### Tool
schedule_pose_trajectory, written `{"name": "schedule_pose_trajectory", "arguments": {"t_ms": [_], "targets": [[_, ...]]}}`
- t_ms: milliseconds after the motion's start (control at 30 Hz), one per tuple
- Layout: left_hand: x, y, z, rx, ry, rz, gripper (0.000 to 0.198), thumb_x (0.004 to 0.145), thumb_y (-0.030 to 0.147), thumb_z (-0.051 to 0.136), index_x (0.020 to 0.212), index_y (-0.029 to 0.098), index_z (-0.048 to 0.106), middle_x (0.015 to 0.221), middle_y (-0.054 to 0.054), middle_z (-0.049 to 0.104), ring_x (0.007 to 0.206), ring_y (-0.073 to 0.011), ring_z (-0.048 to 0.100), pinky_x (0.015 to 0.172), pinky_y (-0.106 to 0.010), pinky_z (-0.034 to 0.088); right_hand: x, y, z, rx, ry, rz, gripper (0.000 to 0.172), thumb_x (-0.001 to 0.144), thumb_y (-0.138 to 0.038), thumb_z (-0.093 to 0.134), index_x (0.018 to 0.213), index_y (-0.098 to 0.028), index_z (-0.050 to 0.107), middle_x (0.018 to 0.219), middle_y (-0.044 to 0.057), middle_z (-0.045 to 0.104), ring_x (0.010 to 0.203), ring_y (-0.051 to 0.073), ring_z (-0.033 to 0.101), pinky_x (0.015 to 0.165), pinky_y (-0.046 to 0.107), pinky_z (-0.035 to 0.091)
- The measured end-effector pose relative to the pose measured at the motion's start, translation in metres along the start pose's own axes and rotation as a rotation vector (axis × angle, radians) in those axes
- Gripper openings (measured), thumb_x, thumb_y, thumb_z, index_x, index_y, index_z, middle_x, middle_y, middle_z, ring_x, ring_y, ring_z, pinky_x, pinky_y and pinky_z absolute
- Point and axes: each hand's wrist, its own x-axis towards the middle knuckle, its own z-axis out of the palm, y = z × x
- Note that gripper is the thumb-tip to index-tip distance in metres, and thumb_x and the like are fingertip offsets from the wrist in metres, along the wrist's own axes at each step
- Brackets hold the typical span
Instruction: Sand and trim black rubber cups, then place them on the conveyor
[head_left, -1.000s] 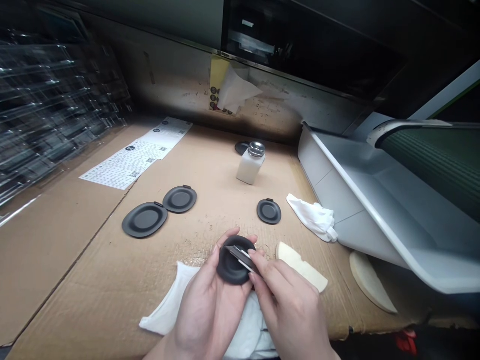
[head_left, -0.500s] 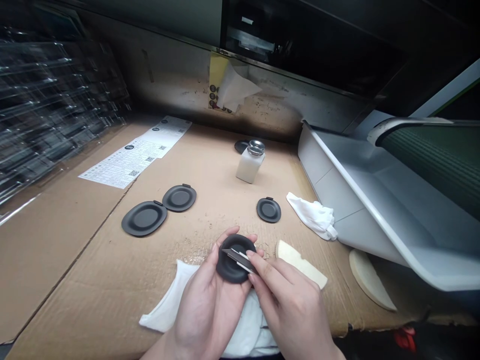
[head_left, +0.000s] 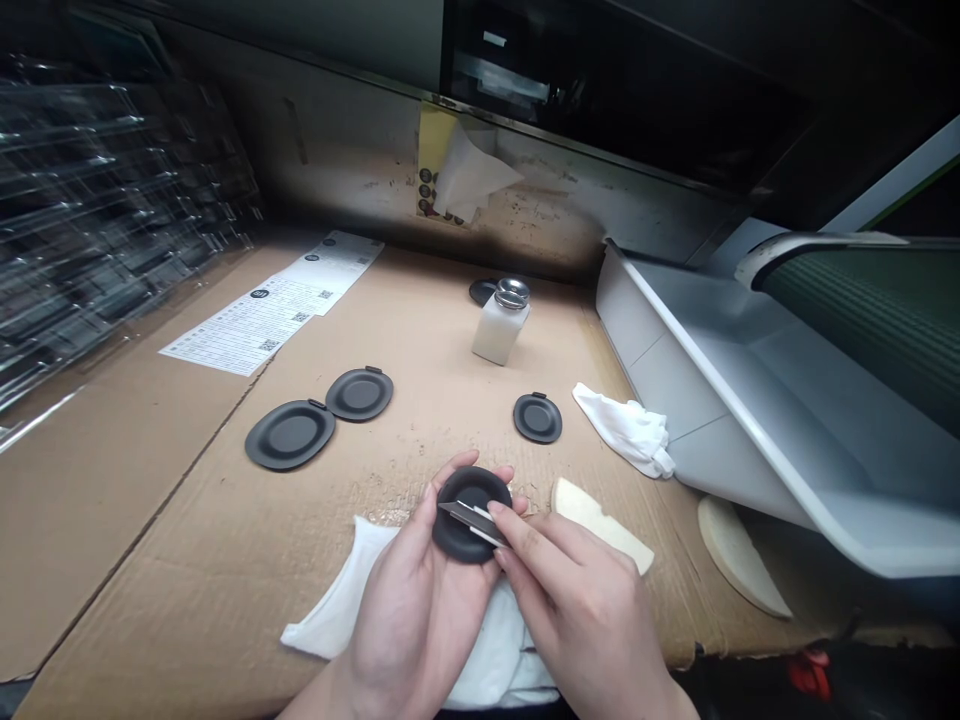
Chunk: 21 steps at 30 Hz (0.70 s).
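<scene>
My left hand (head_left: 420,590) is palm up, its fingers and thumb closed around the edge of a small black oval dish-shaped part (head_left: 459,540). In my right hand (head_left: 585,590) a utility knife (head_left: 476,520) is pinched between thumb and fingers, its blade lying over the hollow of the black part. Whether the blade touches the surface I cannot tell. Under both hands lies a white cloth (head_left: 337,600). Similar black parts with small tabs lie beyond: two side by side, one of them a larger oval part (head_left: 291,436), and a smaller part (head_left: 538,418) to the right.
A white dispenser bottle (head_left: 500,330) with a metal top stands at the back. At right are a grey bin (head_left: 660,350), a crumpled white cloth (head_left: 626,430) and cream pads (head_left: 604,525). Printed sheets (head_left: 232,335) and clear plastic trays (head_left: 112,190) occupy the left.
The knife blade has turned slightly and sits a little lower and further left over the black part. Both hands keep nearly the same place.
</scene>
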Motion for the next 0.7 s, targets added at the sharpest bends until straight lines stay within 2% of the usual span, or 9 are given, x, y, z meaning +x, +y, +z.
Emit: {"name": "schedule_pose_trajectory", "arguments": {"t_ms": [100,200,300,367,433,500,600,700], "targets": [[0.000,0.000,0.000,0.006,0.006,0.011,0.032,0.087,0.032,0.040,0.116,0.021,0.047,0.106,-0.014,0.063,0.097,-0.0234,0.061,0.088,-0.037,0.043,0.000,0.001,-0.007,0.053,-0.015,0.042,0.028,0.087,-0.019,0.047,0.112,-0.023,0.057,0.082,0.001,0.064,0.073,0.013,0.060,0.068,0.023,0.049],[-0.001,0.001,-0.001,0.031,-0.014,0.030,0.027,0.087,0.031,0.042,0.110,0.021,0.052,0.101,-0.012,0.065,0.096,-0.0221,0.060,0.087,-0.038,0.043,-0.002,0.013,-0.023,0.035,-0.005,0.111,0.026,0.088,-0.022,0.046,0.111,-0.027,0.056,0.089,-0.001,0.065,0.077,0.011,0.061,0.068,0.020,0.048],[-0.002,0.000,-0.003,0.039,-0.032,0.021,0.024,0.086,0.036,0.043,0.097,0.021,0.059,0.091,-0.010,0.067,0.094,-0.0239,0.061,0.087,-0.041,0.043,-0.007,0.042,-0.042,-0.119,0.032,0.145,0.022,0.088,-0.026,0.046,0.108,-0.028,0.056,0.099,-0.002,0.064,0.088,0.012,0.061,0.074,0.020,0.047],[-0.002,0.000,-0.004,0.016,-0.048,0.012,0.028,0.085,0.040,0.043,0.089,0.018,0.062,0.088,-0.010,0.068,0.097,-0.0252,0.060,0.092,-0.043,0.040,-0.013,0.066,-0.049,-0.239,0.027,0.176,0.022,0.088,-0.028,0.044,0.106,-0.027,0.057,0.103,-0.001,0.063,0.094,0.014,0.059,0.079,0.024,0.047],[-0.002,-0.001,-0.004,0.000,-0.074,-0.005,0.035,0.085,0.042,0.043,0.088,0.014,0.064,0.092,-0.013,0.068,0.104,-0.0283,0.057,0.098,-0.043,0.036,-0.020,0.086,-0.051,-0.348,0.015,0.222,0.025,0.089,-0.030,0.041,0.108,-0.025,0.057,0.106,0.001,0.062,0.097,0.017,0.058,0.083,0.030,0.047],[-0.001,0.000,-0.005,-0.006,-0.088,-0.039,0.041,0.085,0.041,0.043,0.092,0.008,0.065,0.103,-0.020,0.066,0.112,-0.0319,0.052,0.101,-0.044,0.032,-0.025,0.095,-0.050,-0.427,0.024,0.243,0.029,0.090,-0.030,0.039,0.112,-0.022,0.056,0.108,0.005,0.060,0.099,0.020,0.056,0.086,0.035,0.046],[-0.001,0.000,-0.007,-0.017,-0.094,-0.087,0.042,0.084,0.035,0.044,0.105,0.002,0.062,0.117,-0.025,0.059,0.119,-0.0330,0.046,0.103,-0.044,0.030,-0.027,0.086,-0.046,-0.416,-0.005,0.174,0.032,0.088,-0.032,0.041,0.116,-0.021,0.054,0.112,0.007,0.058,0.103,0.022,0.054,0.088,0.037,0.046],[0.000,0.000,-0.009,-0.009,-0.101,-0.101,0.040,0.082,0.027,0.046,0.113,0.003,0.058,0.121,-0.024,0.056,0.121,-0.0306,0.044,0.103,-0.043,0.030,-0.024,0.064,-0.041,-0.310,-0.197,0.086,0.040,0.083,-0.035,0.051,0.122,-0.026,0.048,0.121,0.006,0.052,0.109,0.024,0.050,0.087,0.037,0.048]]}}
